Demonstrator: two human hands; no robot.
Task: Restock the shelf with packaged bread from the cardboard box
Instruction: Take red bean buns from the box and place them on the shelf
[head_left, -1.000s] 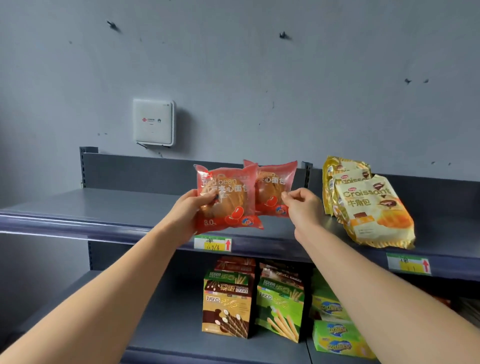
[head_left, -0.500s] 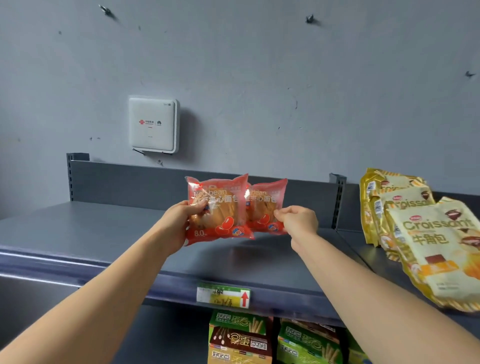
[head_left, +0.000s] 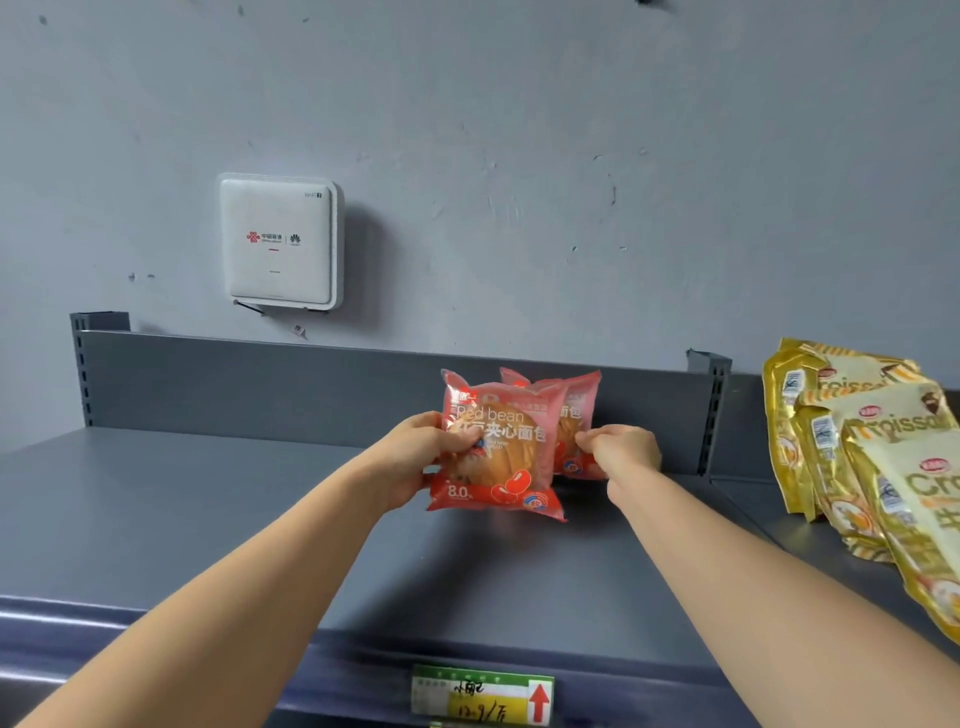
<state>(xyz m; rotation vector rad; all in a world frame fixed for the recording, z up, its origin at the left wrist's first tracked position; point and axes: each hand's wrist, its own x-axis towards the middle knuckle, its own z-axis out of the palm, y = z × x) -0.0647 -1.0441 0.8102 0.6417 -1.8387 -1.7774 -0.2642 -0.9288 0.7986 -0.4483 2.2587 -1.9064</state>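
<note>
- shelf (head_left: 208, 519): grey deck, wide bare run to the left of the hands. The drop zone lies straight ahead of both arms, toward the back panel (head_left: 260, 384).
- croissant packs (head_left: 857, 441): gold-and-cream stack leaning on the next bay to the right, well apart from the hands. "Croissant" prints on them are cut off by overlap and frame edge. Barcodes show on the sides.
- wall box (head_left: 278, 241): white unit above the shelf with China Unicom and Huawei marks. The small corner print is too fine to read.
- front pack (head_left: 498, 457): red bag, bun visible, upright with its face toward the camera. Reads "Red bean", Chinese lettering under it, "8.0" at bottom left. Its bottom seam sits at deck level; can't tell whether it touches.
- rear pack (head_left: 576, 400): same red bag, directly behind the front one and offset right, near the back panel. Mostly covered.
- Key relation, my read: the packs stand one behind the other, front to back, and the rear one needs to seat first.
- left hand (head_left: 415, 457): grips the front pack's left edge, thumb on the face.
- right hand (head_left: 623, 452): fingers curled, pinching the rear pack's lower right edge. It is the hand nearer the back panel.
- price tag (head_left: 480, 696): green and yellow, red up arrow, handwriting I can't read for sure.
- cardboard box: not in view.
</note>
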